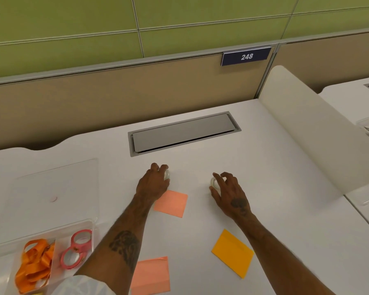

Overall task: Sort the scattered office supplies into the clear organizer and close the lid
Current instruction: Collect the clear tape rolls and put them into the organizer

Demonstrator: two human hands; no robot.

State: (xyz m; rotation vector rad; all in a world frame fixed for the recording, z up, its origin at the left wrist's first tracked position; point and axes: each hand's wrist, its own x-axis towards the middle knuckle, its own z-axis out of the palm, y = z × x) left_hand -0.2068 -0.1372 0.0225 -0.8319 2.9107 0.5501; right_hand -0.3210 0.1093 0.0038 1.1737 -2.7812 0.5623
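Overhead, the head view is showing a white desk (264,167) with both bare forearms reaching forward. The left hand (152,184) is curling its fingers around a small clear tape roll (167,175) that is resting on the desk surface, just beyond a salmon sticky-note pad (171,203); the pad's near-left corner is lying under the wrist. The right hand (228,192) is closing thumb and fingers on a second clear tape roll (213,182), also sitting on the desk; whether either roll is lifted cannot be told. An orange-yellow sticky-note pad (232,253) is lying below the right forearm, and another salmon sticky-note pad (150,275) is lying near the lower edge, beside the left forearm. At lower left, the clear organizer (93,225) is standing open, one compartment holding an orange ribbon (35,265) and the neighbouring one holding two pink tape rolls (76,249). Its clear lid (51,182) is lying flat on the desk just behind it. A grey cable hatch (183,133) is sitting beyond the hands, and a sign (246,56) reading 248 is hanging on the partition.
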